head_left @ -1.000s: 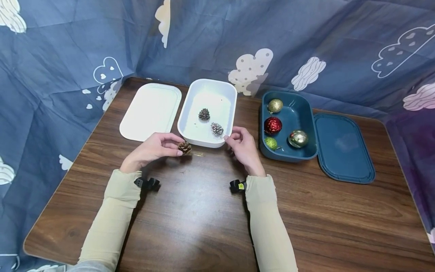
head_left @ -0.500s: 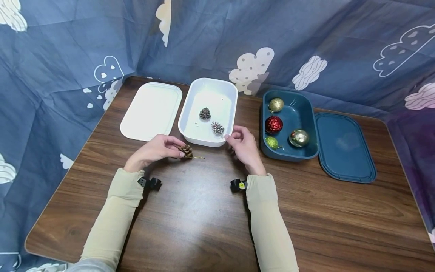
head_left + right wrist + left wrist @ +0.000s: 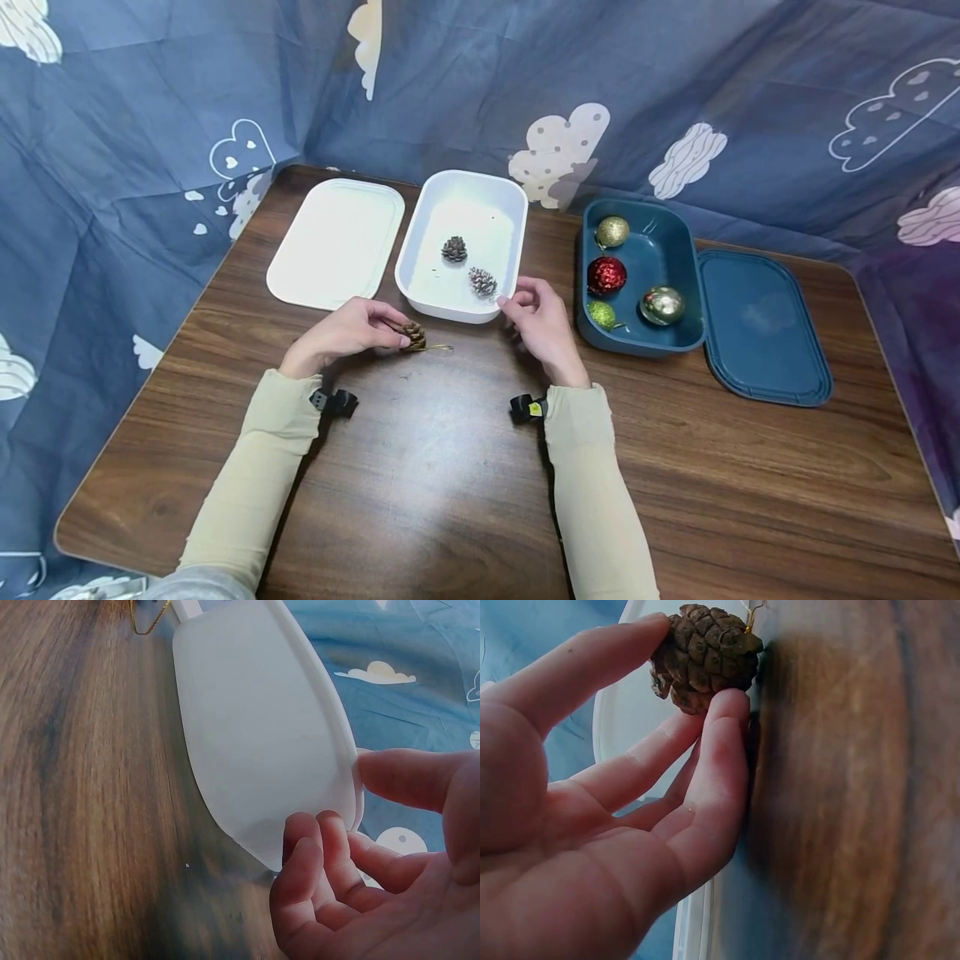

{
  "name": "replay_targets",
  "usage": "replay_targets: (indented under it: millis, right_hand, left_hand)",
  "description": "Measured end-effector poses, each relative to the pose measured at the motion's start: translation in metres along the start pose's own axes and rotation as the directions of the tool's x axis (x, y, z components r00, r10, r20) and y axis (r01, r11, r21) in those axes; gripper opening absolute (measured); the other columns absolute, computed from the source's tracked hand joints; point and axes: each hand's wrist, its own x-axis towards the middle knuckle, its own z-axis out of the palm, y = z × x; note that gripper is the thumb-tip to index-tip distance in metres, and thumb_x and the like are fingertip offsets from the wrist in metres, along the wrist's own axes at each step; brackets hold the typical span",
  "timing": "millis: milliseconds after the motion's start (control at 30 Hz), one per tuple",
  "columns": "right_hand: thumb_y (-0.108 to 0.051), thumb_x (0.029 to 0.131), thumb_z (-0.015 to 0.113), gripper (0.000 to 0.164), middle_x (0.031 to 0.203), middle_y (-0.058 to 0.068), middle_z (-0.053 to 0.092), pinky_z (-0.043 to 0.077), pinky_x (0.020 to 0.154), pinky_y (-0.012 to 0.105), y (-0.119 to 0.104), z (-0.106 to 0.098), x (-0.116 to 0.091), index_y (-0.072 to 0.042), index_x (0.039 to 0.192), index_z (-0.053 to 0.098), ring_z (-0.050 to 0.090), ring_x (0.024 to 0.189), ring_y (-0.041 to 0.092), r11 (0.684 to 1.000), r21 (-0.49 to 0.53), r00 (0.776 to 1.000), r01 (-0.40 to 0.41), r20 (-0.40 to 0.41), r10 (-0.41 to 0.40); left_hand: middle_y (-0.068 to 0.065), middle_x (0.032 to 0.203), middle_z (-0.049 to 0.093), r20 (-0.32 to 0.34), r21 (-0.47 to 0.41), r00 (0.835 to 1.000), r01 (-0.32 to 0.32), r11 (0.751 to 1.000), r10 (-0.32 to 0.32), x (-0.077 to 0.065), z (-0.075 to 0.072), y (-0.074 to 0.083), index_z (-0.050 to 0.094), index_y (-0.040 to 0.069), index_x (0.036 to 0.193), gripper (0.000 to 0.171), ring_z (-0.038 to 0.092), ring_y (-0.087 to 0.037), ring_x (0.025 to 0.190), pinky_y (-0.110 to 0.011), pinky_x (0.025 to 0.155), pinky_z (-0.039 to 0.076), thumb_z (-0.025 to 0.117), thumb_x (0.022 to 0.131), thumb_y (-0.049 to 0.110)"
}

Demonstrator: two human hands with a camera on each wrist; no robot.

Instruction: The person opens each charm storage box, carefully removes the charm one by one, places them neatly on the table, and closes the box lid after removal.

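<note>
In the head view my left hand (image 3: 351, 333) pinches a brown pine cone (image 3: 413, 335) between thumb and fingertips, low in front of the white box (image 3: 402, 268). A gold loop (image 3: 441, 347) trails from the cone to the right. The left wrist view shows the pine cone (image 3: 711, 656) lying on its side, thumb on one side and fingertips on the other. My right hand (image 3: 542, 323) holds the white box's near right corner, thumb at the rim and curled fingers by the outer wall (image 3: 259, 727). Inside the box lie a dark pine cone (image 3: 453, 249) and a white-tipped one (image 3: 482, 282).
A white lid (image 3: 337, 242) lies left of the white box. To the right stands a blue box (image 3: 645, 343) with several baubles, among them a red one (image 3: 607, 275). Its blue lid (image 3: 765, 325) lies beside it. A blue patterned cloth (image 3: 465, 83) hangs behind the table (image 3: 442, 500).
My left hand has shifted slightly right, and the pine cone in it has turned from facing up to lying sideways, its gold loop showing more clearly. My right hand has stayed at the box corner.
</note>
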Motion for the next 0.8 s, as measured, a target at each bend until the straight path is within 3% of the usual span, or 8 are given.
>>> replay_targets:
  millis: [467, 800]
  right_hand:
    - [-0.016, 0.090, 0.067, 0.049, 0.096, 0.006, 0.058, 0.049, 0.064, 0.027, -0.0002, 0.0000, 0.0000, -0.001, 0.133, 0.048, 0.058, 0.081, 0.025, 1.000, 0.001, 1.000, 0.000, 0.005, 0.000]
    - [-0.016, 0.090, 0.066, 0.049, 0.097, 0.006, 0.059, 0.046, 0.060, 0.020, -0.0008, -0.0003, 0.0000, -0.002, 0.133, 0.049, 0.058, 0.079, 0.021, 1.000, -0.016, 1.000, -0.002, 0.005, 0.002]
  left_hand:
    - [-0.015, 0.103, 0.066, -0.004, 0.017, 1.000, -0.017, 1.000, 0.017, 0.0021, -0.0008, 0.0003, 0.059, -0.002, 0.121, 0.042, 0.061, -0.012, 0.083, -0.020, 0.073, 0.049, 0.071, 0.084, 0.013]
    - [-0.012, 0.097, 0.065, -0.001, 0.038, 0.998, -0.055, 0.998, 0.055, 0.0007, -0.0016, 0.0015, 0.062, -0.001, 0.117, 0.036, 0.059, -0.014, 0.080, -0.021, 0.069, 0.047, 0.072, 0.085, 0.012]
